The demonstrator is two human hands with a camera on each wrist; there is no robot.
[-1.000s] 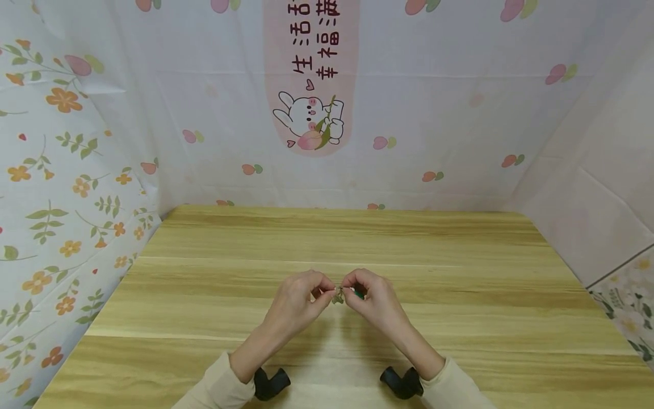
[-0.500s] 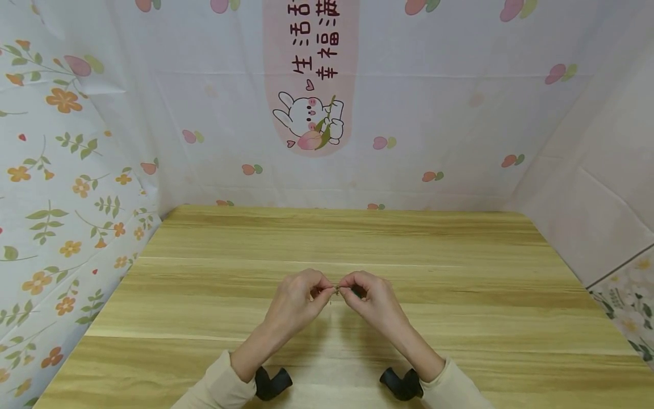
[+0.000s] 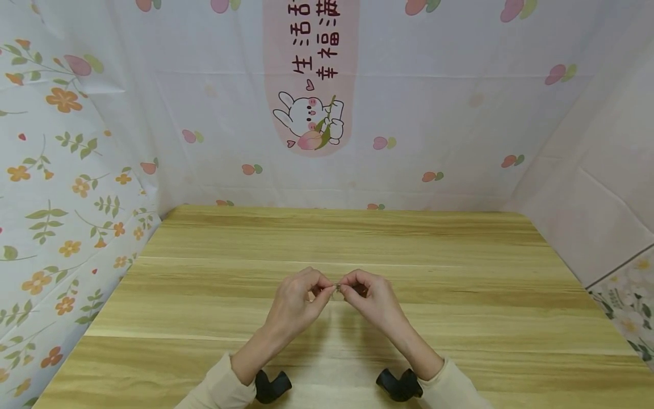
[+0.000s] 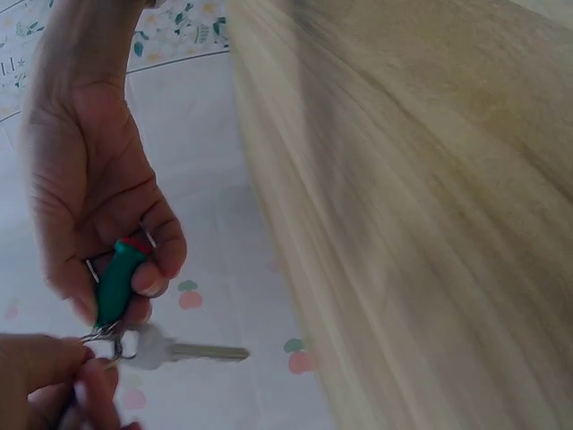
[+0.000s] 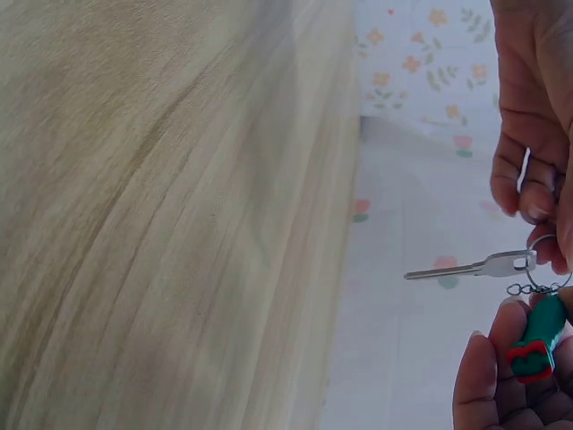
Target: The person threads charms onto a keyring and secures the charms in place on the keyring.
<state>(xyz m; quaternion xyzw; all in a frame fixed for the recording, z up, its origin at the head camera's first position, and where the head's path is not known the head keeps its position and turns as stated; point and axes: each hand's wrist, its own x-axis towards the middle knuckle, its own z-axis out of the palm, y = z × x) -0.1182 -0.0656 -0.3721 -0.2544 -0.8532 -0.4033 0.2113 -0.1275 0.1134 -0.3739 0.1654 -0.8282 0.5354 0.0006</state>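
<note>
Close together above the middle of the table, the left hand (image 3: 296,295) and the right hand (image 3: 375,296) pinch a small metal key ring (image 5: 529,255) between thumbs and fingers. A silver key (image 5: 461,270) hangs threaded on the ring, its blade pointing away from the hands. Also linked to it, by a short chain, is a green and red charm (image 4: 117,285), which lies against the right hand's fingers in the left wrist view. From the head, the ring and key are tiny and mostly hidden by the fingertips.
The hands are over a wood-grain table (image 3: 327,238). Near its front edge, black curved objects (image 3: 273,386) sit beside both wrists. Patterned cloth (image 3: 434,113) hangs behind the table, and flowered cloth (image 3: 61,244) hangs on the left.
Both hands stay nearly in place, with the right fingertips slightly closer to the left ones. The metal piece that hung between them has turned, and the green charm no longer shows in the head view.
</note>
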